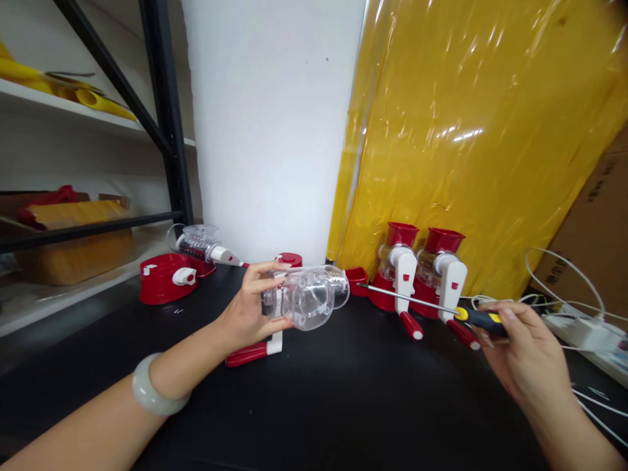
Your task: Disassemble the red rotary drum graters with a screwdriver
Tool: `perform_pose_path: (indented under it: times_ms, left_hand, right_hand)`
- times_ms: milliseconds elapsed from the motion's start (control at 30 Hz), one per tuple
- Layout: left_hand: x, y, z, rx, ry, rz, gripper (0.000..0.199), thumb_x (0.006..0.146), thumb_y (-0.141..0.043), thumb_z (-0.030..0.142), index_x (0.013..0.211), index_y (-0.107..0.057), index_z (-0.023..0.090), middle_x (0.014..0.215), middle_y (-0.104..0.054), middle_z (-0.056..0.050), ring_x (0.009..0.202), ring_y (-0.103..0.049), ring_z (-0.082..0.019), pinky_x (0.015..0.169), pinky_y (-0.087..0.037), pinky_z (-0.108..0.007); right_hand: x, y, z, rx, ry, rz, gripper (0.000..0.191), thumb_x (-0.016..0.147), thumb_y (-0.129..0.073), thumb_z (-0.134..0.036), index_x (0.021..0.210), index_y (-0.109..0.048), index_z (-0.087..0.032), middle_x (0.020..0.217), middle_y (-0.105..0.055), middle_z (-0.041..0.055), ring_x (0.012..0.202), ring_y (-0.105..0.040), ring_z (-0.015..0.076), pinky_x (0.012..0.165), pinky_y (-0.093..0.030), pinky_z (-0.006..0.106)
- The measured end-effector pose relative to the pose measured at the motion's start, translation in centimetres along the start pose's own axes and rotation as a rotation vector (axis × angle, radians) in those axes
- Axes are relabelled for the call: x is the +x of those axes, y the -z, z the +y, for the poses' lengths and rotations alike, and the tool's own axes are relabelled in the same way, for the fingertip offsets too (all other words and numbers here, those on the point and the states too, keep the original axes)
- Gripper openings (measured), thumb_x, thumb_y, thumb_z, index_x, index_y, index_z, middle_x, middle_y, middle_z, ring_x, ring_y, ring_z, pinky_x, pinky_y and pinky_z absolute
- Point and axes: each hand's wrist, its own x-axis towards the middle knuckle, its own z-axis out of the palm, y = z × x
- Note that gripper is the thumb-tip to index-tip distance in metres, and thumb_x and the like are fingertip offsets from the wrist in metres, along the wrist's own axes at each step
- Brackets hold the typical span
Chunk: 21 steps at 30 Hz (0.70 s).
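My left hand [252,297] grips a clear plastic rotary grater housing [314,297], held tilted above the black table. Just below that hand a white crank arm with a red handle [246,354] shows; whether it joins the held housing I cannot tell. In my right hand [524,350] is a screwdriver [483,320] with a black and yellow handle. Its long shaft points left, with the tip near a red cup-shaped part [357,281] and apart from the housing. A red round part [288,260] shows behind my left fingers, partly hidden.
Two red and white rotary graters [400,275] stand at the back right. Another clear grater part [199,245] and a red base [167,278] sit at the back left. White cables and a power strip [589,333] lie at right. A black-framed shelf [167,85] rises at left.
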Motion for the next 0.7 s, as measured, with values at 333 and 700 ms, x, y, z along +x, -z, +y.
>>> perform_pose_path:
  times_ms: [333, 700]
  left_hand:
    - [-0.6, -0.8, -0.4, -0.071, 0.021, 0.116, 0.084, 0.067, -0.086, 0.034, 0.132, -0.033, 0.037, 0.124, -0.048, -0.007, 0.113, -0.058, -0.026, 0.096, -0.053, -0.056]
    - [-0.9, -0.2, 0.6, 0.094, 0.016, -0.063, 0.091, 0.075, -0.08, 0.04, 0.149, -0.028, 0.031, 0.127, -0.041, -0.012, 0.119, -0.053, -0.031, 0.102, -0.05, -0.054]
  right_hand:
    - [0.1, 0.1, 0.2, 0.008, -0.077, -0.021, 0.034, 0.064, -0.084, -0.047, 0.074, -0.065, -0.021, 0.084, -0.06, 0.001, 0.07, -0.054, 0.0116, 0.052, -0.048, 0.018]
    - [-0.2, 0.5, 0.2, -0.131, 0.016, -0.133, 0.025, 0.077, -0.074, -0.045, 0.076, -0.061, -0.023, 0.085, -0.059, 0.0041, 0.072, -0.054, 0.0176, 0.049, -0.048, 0.024]
